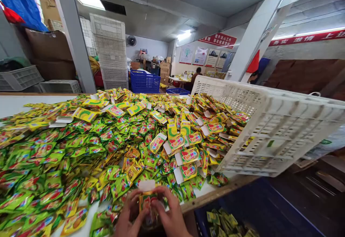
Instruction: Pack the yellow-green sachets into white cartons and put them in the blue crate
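Both hands are at the near table edge, around one small yellow-and-red printed carton (146, 198) whose white end flap stands up. My left hand (128, 215) grips it from the left with the thumb across the front. From the right, my right hand (171, 213) closes on the same carton. Its lower part is blurred, and I cannot tell whether a sachet is going into it. Green sachets (118, 188) with red print lie in a heap around the hands. Just beyond are flattened yellow cartons (188, 172) with white flaps.
A white plastic crate (248, 136) lies tipped on its side at the right, cartons spilling from it. Below the table edge, a dark blue bin (272, 204) holds some sachets (223, 220). Behind stand stacked white crates (109, 50), a blue crate (145, 81) and a seated person (196, 76).
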Motion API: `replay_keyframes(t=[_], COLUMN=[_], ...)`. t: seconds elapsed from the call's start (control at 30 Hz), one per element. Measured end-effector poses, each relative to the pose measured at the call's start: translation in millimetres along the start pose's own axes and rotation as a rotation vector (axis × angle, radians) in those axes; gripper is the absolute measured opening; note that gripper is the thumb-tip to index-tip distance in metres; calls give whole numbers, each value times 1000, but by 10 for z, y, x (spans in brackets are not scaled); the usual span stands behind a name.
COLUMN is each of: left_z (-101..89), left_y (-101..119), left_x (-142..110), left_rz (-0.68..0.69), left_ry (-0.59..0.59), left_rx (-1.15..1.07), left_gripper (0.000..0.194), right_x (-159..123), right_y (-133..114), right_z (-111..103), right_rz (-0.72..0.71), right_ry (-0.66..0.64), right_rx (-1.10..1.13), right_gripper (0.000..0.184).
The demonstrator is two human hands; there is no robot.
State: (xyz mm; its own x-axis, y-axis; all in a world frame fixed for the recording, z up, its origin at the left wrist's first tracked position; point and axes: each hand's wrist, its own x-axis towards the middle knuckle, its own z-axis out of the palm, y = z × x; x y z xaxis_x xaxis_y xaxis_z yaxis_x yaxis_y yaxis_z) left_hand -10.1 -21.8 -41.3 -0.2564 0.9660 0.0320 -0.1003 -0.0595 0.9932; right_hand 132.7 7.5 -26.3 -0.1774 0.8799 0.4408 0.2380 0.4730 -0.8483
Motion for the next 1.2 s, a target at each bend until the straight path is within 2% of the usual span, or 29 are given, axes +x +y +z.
replay_keyframes(t=[0.07,0.13,0.23,0.43,0.57,0.63,0.7,0.77,0.87,0.93,1.2], left_z=[-26,-51,-88,-149,-160,-154,-150,-158,-186,-196,-130], left_y=[21,48,79,127,149,144,139,147,190,222,300], left_x=[15,37,57,53,55,47,37,29,14,-6,-41], left_rz=[11,-2,23,75,145,156,141,158,273,327,269], left_ry=[-16,-126,-175,-119,-108,-65,-18,-42,-137,-164,-87], left_rx=[-3,1,6,106,124,86,46,69,192,236,253], left_gripper=[45,40,33,18,10,15,30,31,13,12,10], right_x=[0,11,28,101,137,119,87,64,56,54,52], right_y=[-41,-64,-52,-79,-151,-152,-135,-125,-150,-183,-274], right_z=[-23,-52,-78,-73,-57,-38,-17,-7,-23,-39,4], right_rz=[43,71,75,13,9,25,50,41,-20,-36,-11], right_ry=[-23,-48,-96,-180,-182,-157,-107,-95,-172,-188,-115], right_rx=[-24,-39,-42,-30,-4,25,53,56,23,6,-18], right_gripper=[16,17,17,12,9,8,17,23,18,14,11])
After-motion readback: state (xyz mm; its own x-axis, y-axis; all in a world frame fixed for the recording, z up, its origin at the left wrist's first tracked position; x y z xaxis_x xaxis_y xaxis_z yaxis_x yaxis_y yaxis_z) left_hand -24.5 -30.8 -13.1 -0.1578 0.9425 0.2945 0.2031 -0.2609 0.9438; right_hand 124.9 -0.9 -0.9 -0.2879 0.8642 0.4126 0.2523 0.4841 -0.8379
